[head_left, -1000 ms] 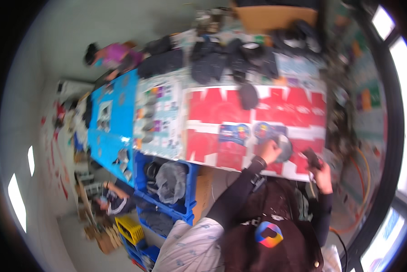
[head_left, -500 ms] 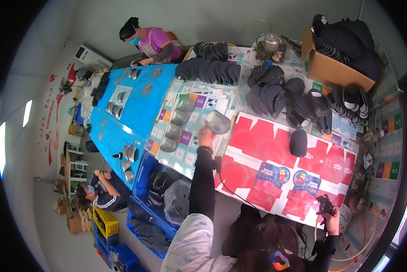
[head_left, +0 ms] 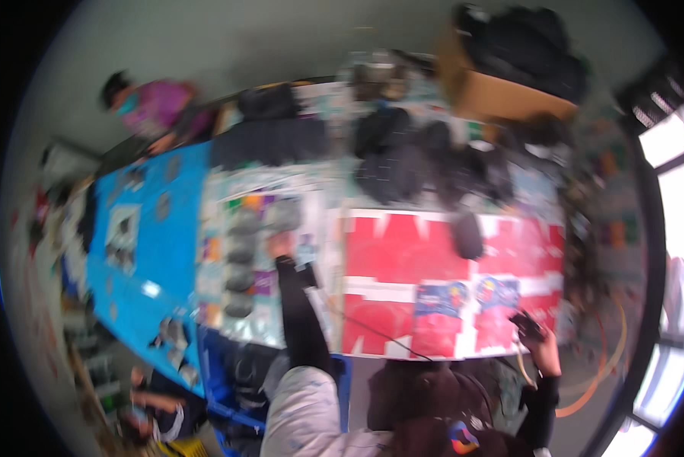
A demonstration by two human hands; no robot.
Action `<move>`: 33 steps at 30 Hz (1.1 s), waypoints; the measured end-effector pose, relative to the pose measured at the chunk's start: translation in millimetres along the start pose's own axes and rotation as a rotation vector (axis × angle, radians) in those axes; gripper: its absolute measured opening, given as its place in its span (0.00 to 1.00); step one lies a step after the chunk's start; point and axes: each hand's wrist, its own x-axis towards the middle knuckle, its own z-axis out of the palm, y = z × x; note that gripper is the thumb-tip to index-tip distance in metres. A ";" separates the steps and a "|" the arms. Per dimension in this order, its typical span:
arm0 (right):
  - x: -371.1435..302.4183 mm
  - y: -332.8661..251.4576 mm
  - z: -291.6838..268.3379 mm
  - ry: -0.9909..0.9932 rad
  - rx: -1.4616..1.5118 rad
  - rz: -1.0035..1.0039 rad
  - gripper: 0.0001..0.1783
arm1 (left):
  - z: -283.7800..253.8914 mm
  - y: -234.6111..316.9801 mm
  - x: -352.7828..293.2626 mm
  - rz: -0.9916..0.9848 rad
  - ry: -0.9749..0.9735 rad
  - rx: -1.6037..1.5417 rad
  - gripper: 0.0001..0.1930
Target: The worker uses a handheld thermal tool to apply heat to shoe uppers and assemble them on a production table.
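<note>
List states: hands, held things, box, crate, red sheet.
Left hand: closed on grey piece, blurred
Grey piece: held; whether it touches anything below, unclear
Right hand: closed on dark tool
Dark tool: held; on or off unclear
Cardboard box: open, heaped with dark pieces
Blue crate: open-topped
Red-and-white sheet: lying flat

Motion blur smears the frame; windows at right glare white, the blue table at left glints, edges bend into black
</note>
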 end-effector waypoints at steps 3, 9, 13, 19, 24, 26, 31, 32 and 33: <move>2.3 -26.7 20.4 0.029 -0.051 0.096 0.19 | -46.5 32.1 -27.7 -0.484 -0.416 -0.543 0.10; -24.0 -23.0 -9.9 0.096 -0.032 0.078 0.22 | -223.1 408.5 -40.1 -0.067 -0.402 -1.007 0.50; -49.3 -6.9 -40.5 0.181 -0.017 0.046 0.22 | -295.8 528.6 -39.9 -0.157 -0.609 -0.679 0.63; -61.8 16.8 -98.6 0.122 0.010 0.040 0.25 | -275.6 581.7 -26.1 -0.302 -0.736 -0.428 0.73; -34.9 38.8 -144.3 -0.013 0.041 0.034 0.27 | -234.6 516.9 -60.4 -0.273 -0.382 -0.880 0.61; -27.3 52.5 -165.8 -0.008 0.037 0.014 0.27 | -261.4 485.0 -83.7 -0.793 -1.115 -1.989 0.44; -0.2 39.6 -192.0 -0.148 0.099 0.008 0.20 | -370.9 454.5 -139.1 -1.138 -1.025 -2.603 0.27; 5.4 38.9 -192.2 -0.177 0.069 -0.008 0.21 | -381.6 453.3 -148.2 -1.205 -0.957 -2.621 0.27; 9.6 37.4 -188.2 -0.184 0.107 0.017 0.21 | -378.4 447.5 -161.5 -1.185 -0.971 -2.510 0.26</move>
